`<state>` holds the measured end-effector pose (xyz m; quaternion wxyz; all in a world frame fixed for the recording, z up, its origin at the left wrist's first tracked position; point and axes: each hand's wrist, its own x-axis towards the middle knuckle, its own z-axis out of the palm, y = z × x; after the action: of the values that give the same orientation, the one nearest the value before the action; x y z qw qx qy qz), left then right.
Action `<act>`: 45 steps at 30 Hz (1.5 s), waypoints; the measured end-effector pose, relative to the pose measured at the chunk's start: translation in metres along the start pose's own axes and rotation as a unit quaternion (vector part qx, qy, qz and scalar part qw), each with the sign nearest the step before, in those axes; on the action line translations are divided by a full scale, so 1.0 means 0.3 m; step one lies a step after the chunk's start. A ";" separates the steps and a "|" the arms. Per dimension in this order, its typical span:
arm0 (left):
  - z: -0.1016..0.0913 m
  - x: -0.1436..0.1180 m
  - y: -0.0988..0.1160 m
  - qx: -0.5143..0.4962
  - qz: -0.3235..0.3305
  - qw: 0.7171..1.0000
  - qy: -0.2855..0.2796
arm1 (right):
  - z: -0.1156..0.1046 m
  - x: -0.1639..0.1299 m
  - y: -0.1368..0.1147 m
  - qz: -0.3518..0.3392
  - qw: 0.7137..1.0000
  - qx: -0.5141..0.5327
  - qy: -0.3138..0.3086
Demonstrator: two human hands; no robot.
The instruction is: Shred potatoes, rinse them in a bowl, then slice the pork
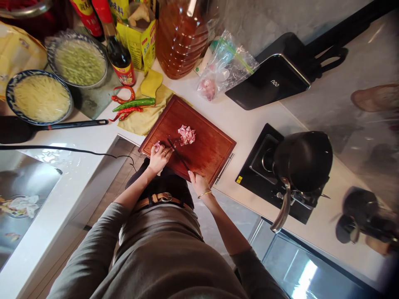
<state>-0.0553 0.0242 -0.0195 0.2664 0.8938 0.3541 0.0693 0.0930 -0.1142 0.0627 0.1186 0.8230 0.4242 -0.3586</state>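
Note:
A reddish wooden cutting board (204,139) lies at the counter's edge in front of me. My right hand (200,184) is closed round the handle of a kitchen knife (178,155), whose dark blade points up and left across the board. With bent fingers, my left hand (160,158) presses on a piece of raw meat (156,146) at the board's left side, just left of the knife tip. Part of that piece is hidden under the fingers. A small heap of cut pink meat (187,135) sits on the board beyond the knife.
Red and green chili peppers (134,104) rest on a yellow cloth (137,123) behind the board. Left are bowls of pale shreds (40,97) and green pieces (77,60), and a black spatula (71,125). A knife block (268,83) and a pot (304,162) on a stove stand right.

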 end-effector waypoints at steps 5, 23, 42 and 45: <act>-0.006 0.006 0.004 -0.007 0.004 1.000 -0.009 | -0.013 -0.010 -0.024 0.017 1.000 -0.015 -0.017; -0.007 -0.058 -0.028 -0.001 0.034 0.999 0.018 | 0.028 0.097 -0.050 -0.007 0.994 0.093 0.054; -0.015 0.000 -0.001 0.050 0.028 0.998 0.012 | 0.066 0.125 -0.138 0.022 0.992 0.109 0.052; -0.017 0.025 0.038 0.081 -0.015 0.996 0.029 | 0.067 0.156 -0.095 0.015 0.977 0.202 0.063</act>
<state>-0.0445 0.0245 -0.0095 0.1837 0.9047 0.3792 0.0628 0.0786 -0.0781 0.0191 -0.0719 0.8571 0.3376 -0.3823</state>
